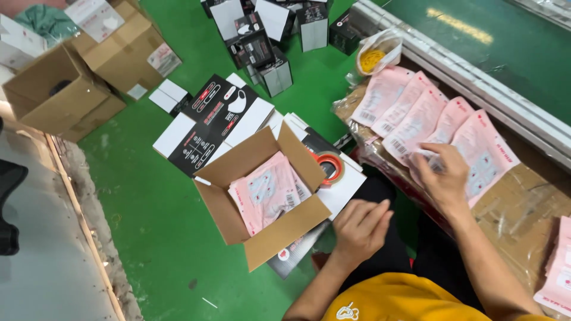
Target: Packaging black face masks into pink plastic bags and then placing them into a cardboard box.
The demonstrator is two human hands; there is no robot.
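Note:
My right hand (443, 175) lies on a fanned row of pink flat packets (416, 113) spread over a cardboard-covered surface (523, 208), its fingers touching the packet nearest me. My left hand (360, 226) hovers over my lap with fingers loosely apart and nothing in it, just right of an open brown carton (262, 235). Inside the carton lies a stack of the same pink packets (267, 190). A roll of orange tape (329, 166) sits behind the carton's flap.
Flat black-and-white printed boxes (214, 122) lie on the green floor (154, 214) beneath the carton. Folded black boxes (267, 41) stand farther back. Brown cartons (65, 89) sit at the upper left. A clear bag of yellow rubber bands (375, 56) rests by a metal rail (476, 83).

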